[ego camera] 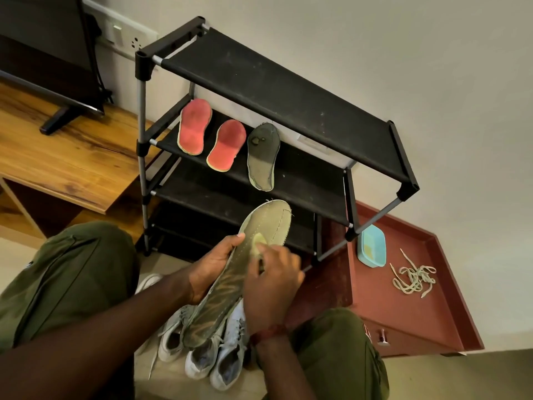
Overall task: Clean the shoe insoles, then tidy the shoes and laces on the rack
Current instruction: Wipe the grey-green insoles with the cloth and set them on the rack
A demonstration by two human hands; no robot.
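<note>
- Left hand (213,264) grips the olive insole (227,287) from beneath, thumb over its near edge. You hold it in front of the rack (274,96), toe end pointing at the lower shelves.
- Right hand (274,281) pinches a small yellow pad (258,241) and presses it on the insole's upper face, toward the toe half. Can't tell if it's sponge or cloth.
- On the rack's second shelf, two red insoles (194,127) (226,145) and one dark insole (263,157) lie side by side, not touching.
- On the floor in front of the rack, straight under the held insole, pale sneakers (202,350) sit bunched together.
- Right of the rack, a blue tub (372,246) and a tangle of loose laces (414,277) sit on a red tray (403,319).
- My read: you're in the cleaning stage, likely on the last insole. Tidying the shoes and laces isn't started.
- Risk: the insole is thin and your one hand supports it near mid-length. A hard press out at the toe would likely fold it or lever it out of your grip onto the sneakers.
- Risk: threads look frayed at the toe rim. The pad could snag there and pull the stitching.
- Risk: if the pad is wet, drips land in the sneakers below.
- Risk: the laces are knotted together, so pulling one out fast may tighten the tangle.
</note>
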